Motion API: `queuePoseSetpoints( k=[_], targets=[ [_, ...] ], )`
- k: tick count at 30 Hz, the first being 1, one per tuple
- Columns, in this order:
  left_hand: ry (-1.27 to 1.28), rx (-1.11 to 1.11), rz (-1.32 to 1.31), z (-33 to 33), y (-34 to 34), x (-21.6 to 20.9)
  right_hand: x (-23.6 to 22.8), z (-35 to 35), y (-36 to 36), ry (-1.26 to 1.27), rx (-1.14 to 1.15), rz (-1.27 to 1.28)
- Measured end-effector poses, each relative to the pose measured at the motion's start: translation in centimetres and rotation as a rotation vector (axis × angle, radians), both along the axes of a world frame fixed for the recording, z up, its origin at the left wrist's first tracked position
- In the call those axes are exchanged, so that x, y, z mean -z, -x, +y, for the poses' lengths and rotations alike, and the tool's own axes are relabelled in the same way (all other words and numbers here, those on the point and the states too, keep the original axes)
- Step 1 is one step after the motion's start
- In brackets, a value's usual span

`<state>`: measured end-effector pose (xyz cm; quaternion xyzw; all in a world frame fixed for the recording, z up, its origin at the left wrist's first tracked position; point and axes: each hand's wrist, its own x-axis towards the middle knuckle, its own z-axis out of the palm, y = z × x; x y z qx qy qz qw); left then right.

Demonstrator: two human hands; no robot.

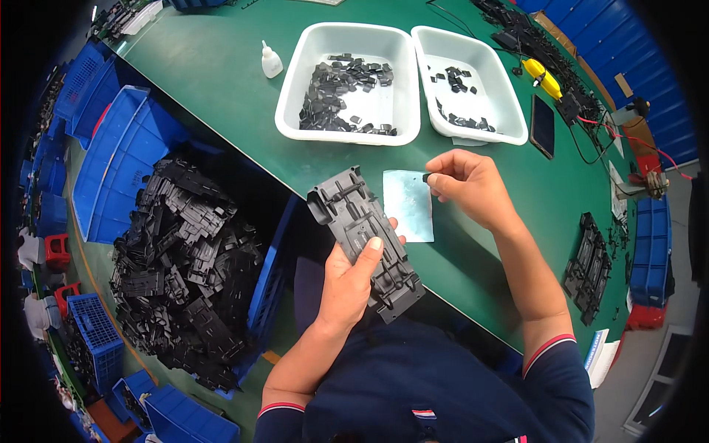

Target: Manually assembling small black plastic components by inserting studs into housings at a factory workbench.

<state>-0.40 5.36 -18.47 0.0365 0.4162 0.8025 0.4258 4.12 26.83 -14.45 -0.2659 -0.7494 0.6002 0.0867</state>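
A long black moulded plastic part with ribs is gripped by my left hand, thumb on its face. It is tilted, in front of the table's near edge. My right hand pinches a small black piece between thumb and fingertips, over a pale bluish sheet lying on the green table. Beyond my hands stand two white tubs: the left tub holds many small black pieces, the right tub fewer.
A big blue crate heaped with black plastic parts stands left of the table. On the green table are a white squeeze bottle, a phone, a yellow object, cables and another black part.
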Motion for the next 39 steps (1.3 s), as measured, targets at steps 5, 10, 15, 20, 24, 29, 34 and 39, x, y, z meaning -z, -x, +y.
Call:
queuePoseSetpoints(
  k=[5, 10, 15, 20, 24, 29, 34, 39],
  targets=[
    [-0.011, 0.02, -0.04, 0.0, 0.3, 0.3, 0.1, -0.3, 0.5, -0.267, -0.043, -0.126],
    [-0.018, 0.035, -0.051, -0.1, 0.6, 0.5, 0.6, -0.5, 1.3, -0.289, -0.067, -0.151],
    [-0.011, 0.054, -0.058, -0.1, 0.8, 0.5, 0.2, -0.8, 2.0, -0.338, -0.095, -0.281],
    [-0.009, 0.057, -0.049, -0.1, 0.8, 0.6, -0.4, -1.4, 1.8, -0.478, -0.073, -0.214],
    [-0.004, 0.058, -0.038, -0.1, 0.6, 0.3, -1.9, -2.2, 0.1, -0.576, -0.085, 0.073],
    [-0.041, 0.035, 0.082, 0.1, -0.4, -1.6, -3.3, -4.5, -1.1, -0.866, -0.181, 0.563],
    [0.024, -0.014, 0.444, 0.0, -1.6, -2.5, -4.0, -7.2, -2.2, -0.966, -0.231, 0.744],
    [0.033, -0.082, 0.715, -0.6, -2.2, -4.1, -3.6, -8.7, -2.6, -0.982, -0.263, 0.864]
  ],
)
